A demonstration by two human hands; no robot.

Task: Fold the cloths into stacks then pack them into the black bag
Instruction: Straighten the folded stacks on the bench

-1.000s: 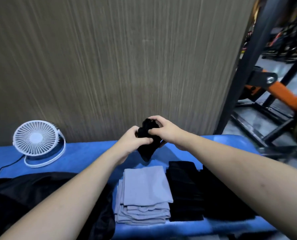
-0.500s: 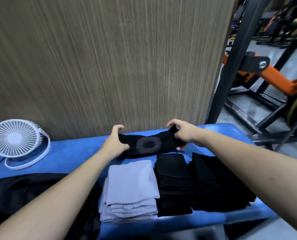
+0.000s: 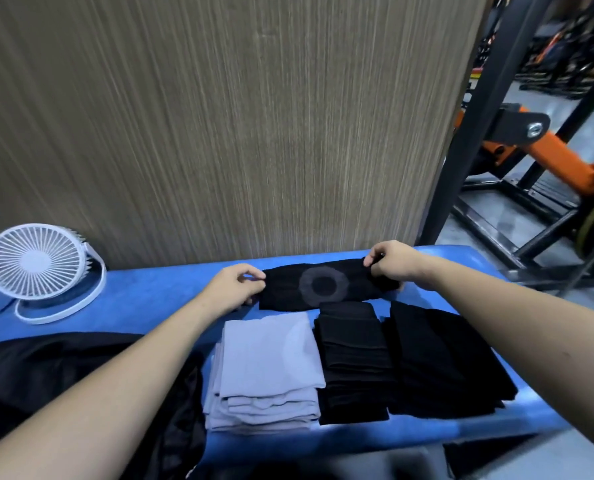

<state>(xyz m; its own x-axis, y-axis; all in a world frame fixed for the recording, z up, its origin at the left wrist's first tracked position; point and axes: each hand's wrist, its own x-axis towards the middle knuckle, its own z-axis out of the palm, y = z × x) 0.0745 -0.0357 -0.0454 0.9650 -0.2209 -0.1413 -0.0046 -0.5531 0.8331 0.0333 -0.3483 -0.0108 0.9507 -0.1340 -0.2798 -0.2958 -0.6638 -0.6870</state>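
Head view showed a black cloth point(image 3: 326, 287) with a grey ring on it stretched out flat on the blue table point(image 3: 157, 303), its long axis running left to right, parallel to the wall behind. The left hand point(image 3: 235, 289) pinched the cloth's left end between thumb and fingertips; the right hand point(image 3: 394, 265) pinched the right end, fingers curled over the far corner. Just nearer the person than both hands lay three folded stacks side by side — a grey stack point(image 3: 267, 368) below the left hand, a black stack point(image 3: 354, 362) between the hands, and a wider black stack point(image 3: 444, 362) below the right forearm. Further left of the left hand, a black bag point(image 3: 46, 368) lay slumped on the table, with a white fan point(image 3: 36, 265) standing beyond it — well apart from the cloth.
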